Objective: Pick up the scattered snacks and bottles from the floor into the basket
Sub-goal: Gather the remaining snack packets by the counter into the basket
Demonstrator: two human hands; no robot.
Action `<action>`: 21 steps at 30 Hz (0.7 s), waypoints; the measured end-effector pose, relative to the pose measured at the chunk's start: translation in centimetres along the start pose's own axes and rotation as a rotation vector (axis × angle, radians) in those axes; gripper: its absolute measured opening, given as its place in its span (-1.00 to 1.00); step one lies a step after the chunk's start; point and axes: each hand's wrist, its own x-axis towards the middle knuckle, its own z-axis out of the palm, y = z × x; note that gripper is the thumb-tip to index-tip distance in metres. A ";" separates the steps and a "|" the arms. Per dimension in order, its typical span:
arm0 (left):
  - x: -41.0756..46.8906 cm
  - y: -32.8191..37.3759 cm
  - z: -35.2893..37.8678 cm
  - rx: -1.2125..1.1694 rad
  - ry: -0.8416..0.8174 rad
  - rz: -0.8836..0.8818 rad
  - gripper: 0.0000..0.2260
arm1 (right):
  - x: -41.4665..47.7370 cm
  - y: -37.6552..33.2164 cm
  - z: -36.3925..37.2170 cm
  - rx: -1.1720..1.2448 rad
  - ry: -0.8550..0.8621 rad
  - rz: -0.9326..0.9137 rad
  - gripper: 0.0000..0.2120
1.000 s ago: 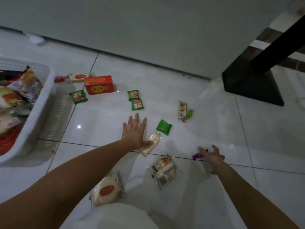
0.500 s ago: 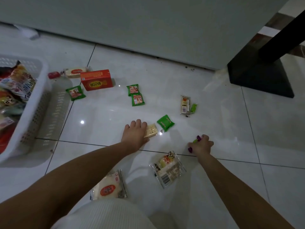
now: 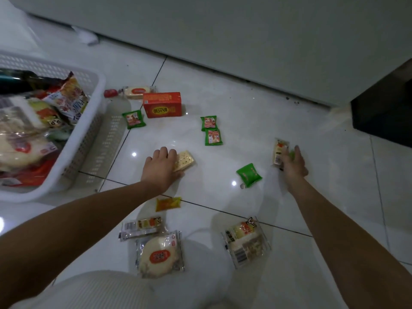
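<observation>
White floor tiles carry the scatter. Cracker packet [image 3: 184,160] lies at the left hand [image 3: 161,170], long axis angled up-right; fingers closing over its near end. Right hand [image 3: 293,166] touches the small snack bar [image 3: 279,152]; grip unclear. Counted: 4 green packets, 1 red box [image 3: 162,105]. Basket [image 3: 89,139] sits left.
</observation>
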 end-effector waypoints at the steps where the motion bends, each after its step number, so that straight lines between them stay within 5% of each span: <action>1: -0.2 -0.4 -0.1 0.001 -0.005 -0.008 -0.53 | 0.0 -0.4 0.6 -0.079 -0.054 -0.047 -0.40; 13: -2.1 -3.4 -0.7 0.025 -0.020 -0.049 -0.52 | -7.6 1.5 6.0 -0.590 -0.351 -0.743 0.13; 21: -3.2 -4.2 -1.8 0.042 0.008 -0.049 -0.53 | -12.5 1.7 9.4 -0.406 -0.064 -0.708 -0.16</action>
